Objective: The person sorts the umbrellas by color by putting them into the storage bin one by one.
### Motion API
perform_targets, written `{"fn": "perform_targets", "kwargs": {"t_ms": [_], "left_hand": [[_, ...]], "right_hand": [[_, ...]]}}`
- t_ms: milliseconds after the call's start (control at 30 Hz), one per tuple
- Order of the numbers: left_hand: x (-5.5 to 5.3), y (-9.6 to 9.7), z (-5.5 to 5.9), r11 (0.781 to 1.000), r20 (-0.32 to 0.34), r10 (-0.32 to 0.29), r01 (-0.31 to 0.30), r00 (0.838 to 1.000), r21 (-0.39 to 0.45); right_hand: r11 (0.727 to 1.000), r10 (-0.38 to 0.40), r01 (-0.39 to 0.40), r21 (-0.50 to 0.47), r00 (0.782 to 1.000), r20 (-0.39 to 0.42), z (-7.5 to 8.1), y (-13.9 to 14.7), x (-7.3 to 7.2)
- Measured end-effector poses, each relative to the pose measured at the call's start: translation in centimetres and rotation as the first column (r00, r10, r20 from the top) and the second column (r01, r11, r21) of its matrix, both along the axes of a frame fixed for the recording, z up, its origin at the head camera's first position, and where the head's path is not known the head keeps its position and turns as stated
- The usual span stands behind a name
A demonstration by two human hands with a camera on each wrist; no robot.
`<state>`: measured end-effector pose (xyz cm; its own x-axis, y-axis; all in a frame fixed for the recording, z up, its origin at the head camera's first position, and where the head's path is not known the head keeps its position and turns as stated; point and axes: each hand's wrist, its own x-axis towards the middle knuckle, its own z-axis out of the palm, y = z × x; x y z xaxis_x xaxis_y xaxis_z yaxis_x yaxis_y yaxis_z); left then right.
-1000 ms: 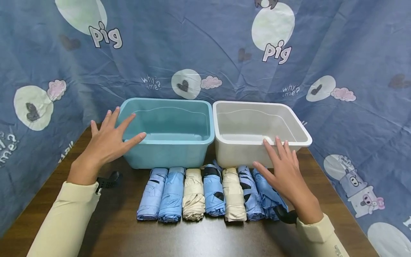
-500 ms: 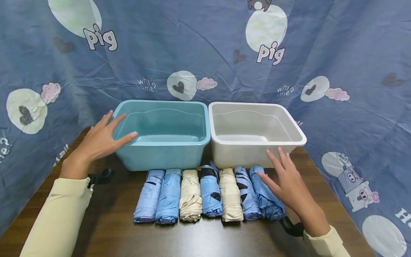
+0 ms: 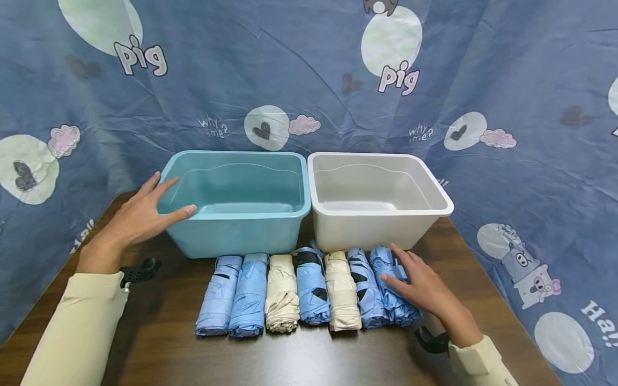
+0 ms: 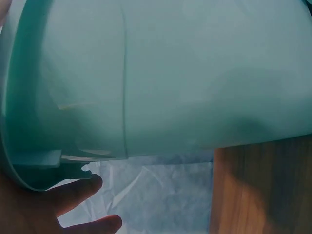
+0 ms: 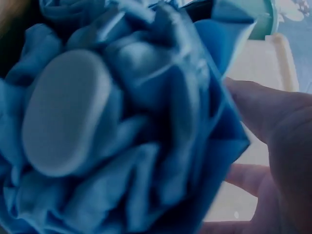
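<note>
My left hand (image 3: 137,214) lies at the left front corner of a teal plastic bin (image 3: 236,236), fingers fairly straight and spread along its rim. The left wrist view shows that bin's wall (image 4: 195,73) with two fingertips beside the rim corner. Several rolled folding umbrellas, light blue and cream, lie side by side in front of the bins. Beside the rightmost one, a blue umbrella (image 3: 386,279), my right hand (image 3: 425,284) hovers with thumb and fingers apart. In the right wrist view the umbrella's pale oval handle end (image 5: 66,112) faces the camera, the fingers to its right.
A white bin (image 3: 372,228) stands against the teal one's right side. Both have bare insides. The row includes a cream umbrella (image 3: 282,295) and another cream umbrella (image 3: 343,295). Behind the dark wooden table (image 3: 270,359) hangs a blue printed cloth (image 3: 299,64).
My right hand has come down from the white bin's front rim to the rightmost blue umbrella. My left hand has lowered onto the teal bin's corner. The view has shifted slightly right.
</note>
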<state>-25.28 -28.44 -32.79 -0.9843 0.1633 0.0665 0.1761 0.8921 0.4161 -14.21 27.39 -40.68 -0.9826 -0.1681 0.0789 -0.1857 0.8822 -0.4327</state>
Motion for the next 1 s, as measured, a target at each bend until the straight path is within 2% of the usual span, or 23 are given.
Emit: {"fn": "perform_targets", "kwargs": {"t_ms": [167, 300, 367, 667, 1000], "left_hand": [[0.1, 0.0, -0.1, 1.0, -0.015, 0.01, -0.01, 1.0, 0.007], [0.2, -0.2, -0.4, 0.999, -0.029, 0.005, -0.004, 1.0, 0.033], [0.2, -0.3, -0.6, 0.999, -0.036, 0.003, -0.001, 0.999, 0.043], [0.1, -0.4, -0.9, 0.998, -0.046, 0.002, 0.001, 0.999, 0.058], [0.2, -0.2, -0.7, 0.998, -0.05, 0.007, -0.005, 0.999, 0.056]], "right_hand": [[0.999, 0.033, -0.03, -0.03, 0.997, 0.076, -0.5, 0.6, -0.5], [0.995, 0.061, -0.048, -0.083, 0.983, 0.171, -0.7, 0.9, -0.7], [0.994, 0.071, -0.053, -0.099, 0.98, 0.186, -0.8, 1.0, -0.8], [0.987, 0.097, -0.073, -0.143, 0.982, 0.165, -1.3, 1.5, -1.3], [0.978, 0.039, -0.01, -0.206, 0.99, 0.137, -2.0, 1.8, -1.2]]}}
